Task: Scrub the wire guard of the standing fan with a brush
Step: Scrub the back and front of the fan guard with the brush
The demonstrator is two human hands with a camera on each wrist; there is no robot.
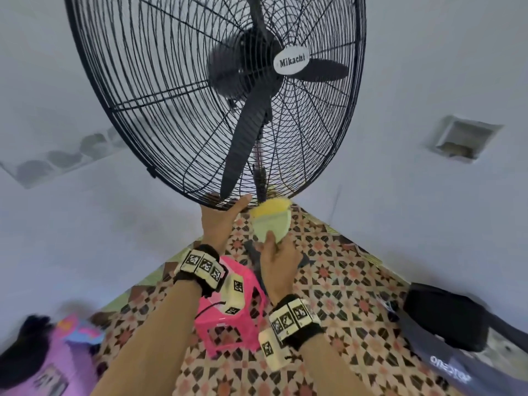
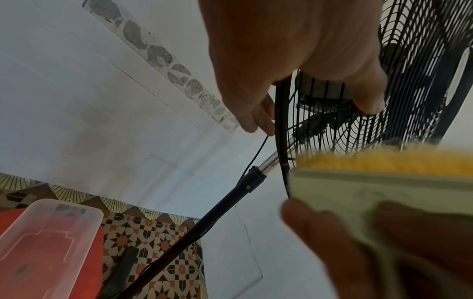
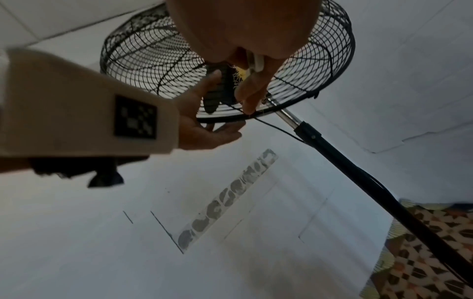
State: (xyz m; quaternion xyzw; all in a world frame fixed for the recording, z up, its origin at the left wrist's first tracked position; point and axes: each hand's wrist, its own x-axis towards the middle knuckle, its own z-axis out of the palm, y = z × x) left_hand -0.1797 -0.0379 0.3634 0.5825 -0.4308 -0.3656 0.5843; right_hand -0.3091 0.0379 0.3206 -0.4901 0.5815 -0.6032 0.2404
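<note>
Left hand (image 1: 218,221) grips wire guard (image 1: 143,81); right hand (image 1: 278,267) apparently presses brush (image 1: 271,221) there.

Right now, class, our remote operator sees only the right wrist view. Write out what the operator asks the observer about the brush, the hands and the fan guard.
Operator: I barely see the brush. What does it look like?
Observer: The brush has yellow bristles on a pale green body; the right hand grips its lower end.
Operator: Where are the bristles?
Observer: At the bottom edge of the wire guard, right beside the left hand.
Operator: How does that hand hold the guard?
Observer: Its thumb lies over the front wires while the fingers curl behind the rim.
Operator: Anything below my arms?
Observer: A pink stool stands on the patterned floor.
</note>
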